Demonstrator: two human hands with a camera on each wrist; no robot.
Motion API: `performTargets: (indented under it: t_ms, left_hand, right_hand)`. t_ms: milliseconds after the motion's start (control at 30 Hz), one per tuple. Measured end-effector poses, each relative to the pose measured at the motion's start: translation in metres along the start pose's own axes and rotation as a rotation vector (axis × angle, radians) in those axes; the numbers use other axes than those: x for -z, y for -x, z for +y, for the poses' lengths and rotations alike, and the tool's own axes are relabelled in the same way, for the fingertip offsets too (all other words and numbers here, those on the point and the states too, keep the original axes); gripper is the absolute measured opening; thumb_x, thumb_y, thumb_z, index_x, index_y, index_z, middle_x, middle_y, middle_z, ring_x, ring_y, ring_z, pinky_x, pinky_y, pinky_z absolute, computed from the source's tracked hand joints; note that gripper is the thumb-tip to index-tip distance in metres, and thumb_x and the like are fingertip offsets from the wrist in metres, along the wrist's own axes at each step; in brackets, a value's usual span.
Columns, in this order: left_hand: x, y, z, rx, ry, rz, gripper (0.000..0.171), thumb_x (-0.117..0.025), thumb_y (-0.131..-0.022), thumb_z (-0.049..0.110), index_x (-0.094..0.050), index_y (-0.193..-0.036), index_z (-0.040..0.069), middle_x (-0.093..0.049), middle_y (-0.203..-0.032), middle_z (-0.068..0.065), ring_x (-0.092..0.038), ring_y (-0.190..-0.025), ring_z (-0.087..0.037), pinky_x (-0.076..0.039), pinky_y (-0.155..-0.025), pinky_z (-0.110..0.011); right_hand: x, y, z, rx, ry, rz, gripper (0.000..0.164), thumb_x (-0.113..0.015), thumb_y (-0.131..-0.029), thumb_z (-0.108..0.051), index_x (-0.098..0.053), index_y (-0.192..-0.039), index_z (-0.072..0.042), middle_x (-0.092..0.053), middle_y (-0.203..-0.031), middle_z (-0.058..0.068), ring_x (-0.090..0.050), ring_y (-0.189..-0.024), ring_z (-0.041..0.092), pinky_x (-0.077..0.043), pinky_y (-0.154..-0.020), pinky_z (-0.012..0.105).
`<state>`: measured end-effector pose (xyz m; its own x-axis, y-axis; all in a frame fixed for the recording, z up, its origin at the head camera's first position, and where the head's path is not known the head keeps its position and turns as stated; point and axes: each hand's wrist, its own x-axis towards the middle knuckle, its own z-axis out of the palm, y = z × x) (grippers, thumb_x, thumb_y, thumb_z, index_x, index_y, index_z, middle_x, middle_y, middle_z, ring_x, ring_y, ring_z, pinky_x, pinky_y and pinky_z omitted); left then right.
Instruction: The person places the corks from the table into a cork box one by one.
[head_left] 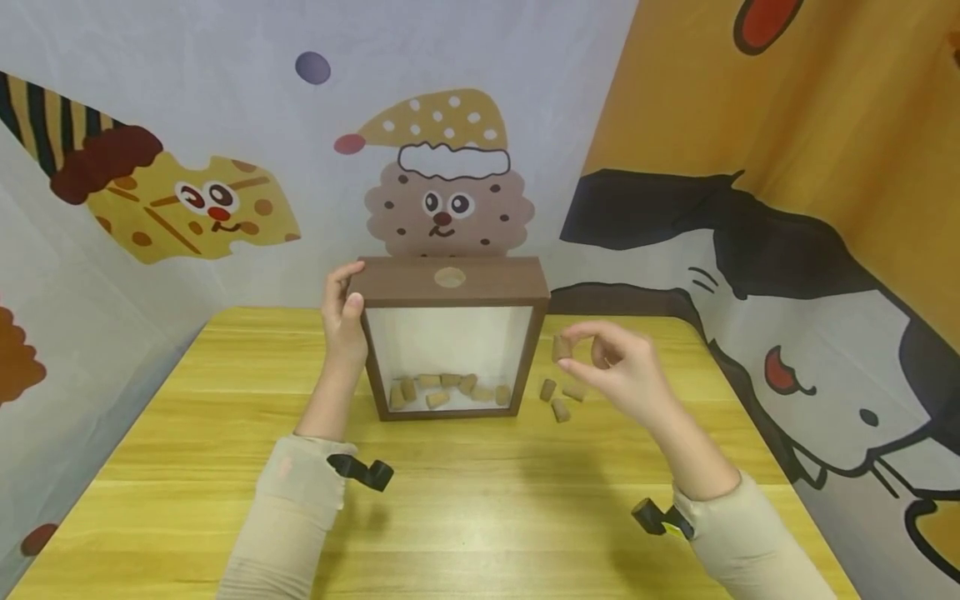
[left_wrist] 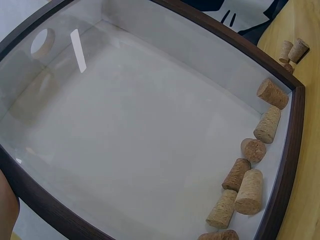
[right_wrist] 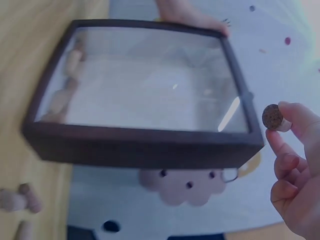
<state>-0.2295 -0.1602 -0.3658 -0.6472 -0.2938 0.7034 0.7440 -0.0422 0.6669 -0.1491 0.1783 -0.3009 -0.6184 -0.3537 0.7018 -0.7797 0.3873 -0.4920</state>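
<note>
A brown-framed box [head_left: 454, 410] with a clear front stands upright on the table, a round hole [head_left: 450, 277] in its top. Several corks [left_wrist: 249, 192] lie along the bottom inside it. My left hand [head_left: 345, 321] grips the box's upper left corner, thumb at the front edge and fingers at the top. To the right of the box, my right hand [head_left: 622, 367] pinches a single cork [head_left: 561, 347] between thumb and forefinger, raised above the table. In the right wrist view that cork [right_wrist: 273, 118] shows its dark round end beside the frame.
Three loose corks [head_left: 561, 409] lie on the yellow wood-grain table [head_left: 450, 517] just right of the box. Behind the table hangs a cartoon-printed cloth [head_left: 247, 100], close to the box's back. A black wrist mount [head_left: 360, 472] sits on each sleeve.
</note>
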Motion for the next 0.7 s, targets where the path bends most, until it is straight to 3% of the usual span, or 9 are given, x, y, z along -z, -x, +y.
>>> performTargets:
  t_ms: [133, 333, 700]
  left_hand:
    - [-0.001, 0.0, 0.002, 0.001, 0.004, 0.003, 0.083, -0.062, -0.076, 0.071, -0.053, -0.121, 0.002, -0.049, -0.127, -0.006, -0.032, -0.132, -0.031, -0.012, -0.109, -0.047]
    - [-0.001, 0.001, 0.004, 0.009, 0.011, 0.001, 0.08, -0.063, -0.075, 0.07, -0.055, -0.121, 0.005, -0.048, -0.13, -0.012, -0.031, -0.133, -0.03, -0.011, -0.109, -0.048]
    - [-0.001, 0.001, -0.001, 0.017, 0.018, 0.021, 0.079, -0.063, -0.075, 0.07, -0.056, -0.119, 0.005, -0.049, -0.129, -0.015, -0.032, -0.132, -0.032, -0.012, -0.109, -0.048]
  right_hand:
    - [-0.006, -0.016, 0.005, 0.026, -0.016, 0.013, 0.041, -0.081, -0.065, 0.012, -0.068, -0.101, -0.003, -0.046, -0.062, -0.004, -0.033, -0.052, 0.008, -0.025, -0.047, 0.024]
    - [-0.015, -0.042, 0.002, 0.069, -0.084, 0.019, 0.037, -0.082, -0.069, 0.005, -0.07, -0.102, -0.007, -0.062, -0.078, 0.002, -0.034, -0.05, 0.01, -0.026, -0.046, 0.024]
    - [-0.035, -0.088, -0.003, 0.107, -0.105, -0.026, 0.03, -0.079, -0.078, -0.007, -0.069, -0.105, -0.011, -0.066, -0.09, -0.002, -0.036, -0.05, 0.012, -0.029, -0.045, 0.025]
